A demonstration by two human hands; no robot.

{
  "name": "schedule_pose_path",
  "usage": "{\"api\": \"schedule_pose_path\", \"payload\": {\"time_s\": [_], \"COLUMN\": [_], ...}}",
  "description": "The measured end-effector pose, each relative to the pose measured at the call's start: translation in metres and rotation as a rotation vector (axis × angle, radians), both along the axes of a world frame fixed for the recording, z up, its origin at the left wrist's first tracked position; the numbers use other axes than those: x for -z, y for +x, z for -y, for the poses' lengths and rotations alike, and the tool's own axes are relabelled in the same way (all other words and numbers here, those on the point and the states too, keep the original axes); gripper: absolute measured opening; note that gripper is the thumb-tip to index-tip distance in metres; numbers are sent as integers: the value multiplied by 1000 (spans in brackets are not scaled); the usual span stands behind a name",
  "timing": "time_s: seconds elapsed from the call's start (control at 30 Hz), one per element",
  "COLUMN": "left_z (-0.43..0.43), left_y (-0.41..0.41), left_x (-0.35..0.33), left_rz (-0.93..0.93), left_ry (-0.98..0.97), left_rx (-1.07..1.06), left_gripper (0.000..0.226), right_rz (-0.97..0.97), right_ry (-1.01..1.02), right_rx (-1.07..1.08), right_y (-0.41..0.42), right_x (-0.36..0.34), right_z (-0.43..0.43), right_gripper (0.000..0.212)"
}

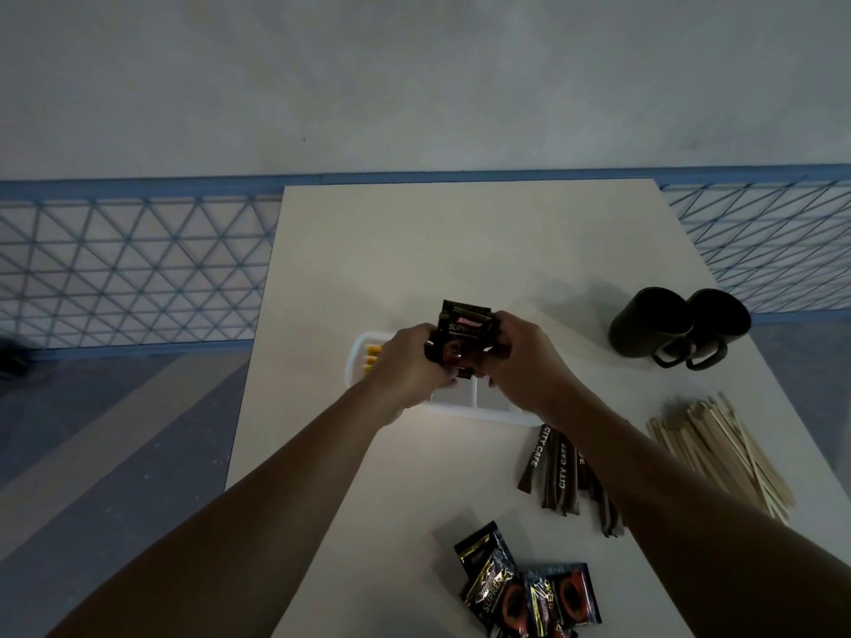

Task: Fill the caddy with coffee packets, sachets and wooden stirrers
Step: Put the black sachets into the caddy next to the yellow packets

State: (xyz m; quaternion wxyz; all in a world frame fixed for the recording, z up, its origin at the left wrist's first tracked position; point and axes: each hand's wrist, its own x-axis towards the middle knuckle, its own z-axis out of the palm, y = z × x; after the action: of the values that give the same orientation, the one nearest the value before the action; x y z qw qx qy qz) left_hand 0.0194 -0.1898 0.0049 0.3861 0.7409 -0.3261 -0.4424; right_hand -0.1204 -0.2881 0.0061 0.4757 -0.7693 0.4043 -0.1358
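While both hands clutch it, the black foil coffee packet (463, 331) sits between the left hand (410, 366) at 9 o'clock and right hand (520, 361) at 3, right above the white plastic caddy (465, 409).

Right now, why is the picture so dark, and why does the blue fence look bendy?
Head view: the light is dim, so the two black ceramic mugs and the held black foil coffee packets look murky. Head view: a soft shadow lies beside the mugs on the white table. Head view: the wide lens bows the blue mesh fence.
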Motion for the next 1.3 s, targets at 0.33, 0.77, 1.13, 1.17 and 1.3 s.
{"api": "schedule_pose_path", "payload": {"time_s": [0.33, 0.77, 1.13, 1.17, 1.3], "left_z": [2, 2, 2, 2, 3], "left_y": [9, 5, -2, -2, -4], "left_x": [4, -1, -3, -4, -5], "left_rz": [123, 311, 412, 410, 441], "left_ry": [147, 212, 247, 256, 284], "left_rx": [130, 64, 0, 1, 8], "left_gripper": [11, 18, 24, 26, 17], "right_rz": [-157, -278, -260, -263, -249], "right_ry": [-25, -30, -127, -140, -140], "right_rx": [-33, -51, -58, -58, -49], "right_y": [-5, 4, 3, 3, 2], "right_x": [16, 23, 23, 23, 24], "right_z": [5, 9, 1, 1, -2], "right_gripper": [26, 35, 33, 34, 37]}}
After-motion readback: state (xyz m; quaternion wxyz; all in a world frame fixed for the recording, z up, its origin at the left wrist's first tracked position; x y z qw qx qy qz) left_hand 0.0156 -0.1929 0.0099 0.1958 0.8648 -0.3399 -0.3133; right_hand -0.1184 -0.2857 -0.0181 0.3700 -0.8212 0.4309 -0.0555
